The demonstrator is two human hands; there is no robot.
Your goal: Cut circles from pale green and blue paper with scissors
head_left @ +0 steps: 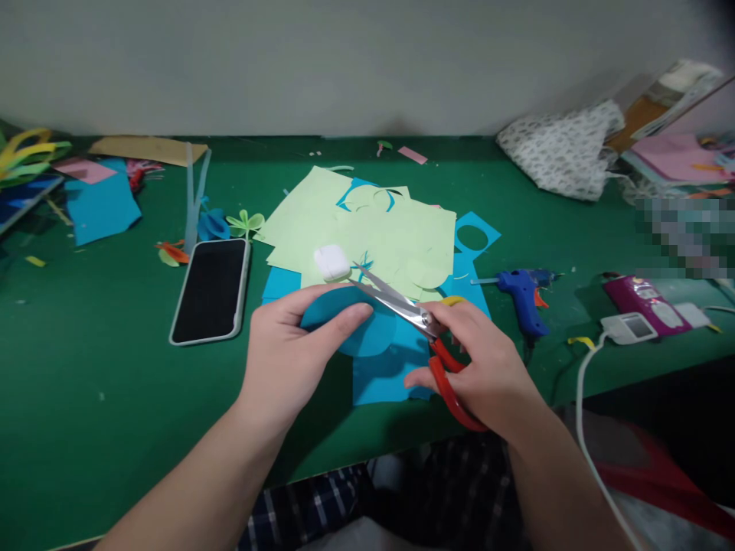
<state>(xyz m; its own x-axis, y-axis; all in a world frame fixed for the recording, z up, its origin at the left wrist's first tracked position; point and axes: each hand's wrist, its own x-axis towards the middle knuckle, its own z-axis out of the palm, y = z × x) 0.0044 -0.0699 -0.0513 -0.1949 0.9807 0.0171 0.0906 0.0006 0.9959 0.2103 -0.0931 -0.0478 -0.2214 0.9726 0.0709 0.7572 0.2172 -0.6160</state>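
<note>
Between the thumb and fingers of my left hand point(292, 352) is a rounded piece of blue paper point(361, 329). My right hand point(488, 360) grips red-handled scissors point(396, 302), with its fingers at the handle loops. The blades are parted and point left, at the upper edge of the blue piece. Beyond them, a white earphone case point(331, 262) lies on overlapping light green paper sheets point(367, 226). Under my hands rests a blue paper sheet point(382, 379), partly covered by the held piece.
A phone point(211, 292) lies left of my hands. To the right are a blue glue gun point(524, 298), a blue square with a round hole point(488, 229) and a purple pouch point(646, 302) with a white cable. A patterned cloth bag point(563, 149) sits at the back right of the green table point(103, 367).
</note>
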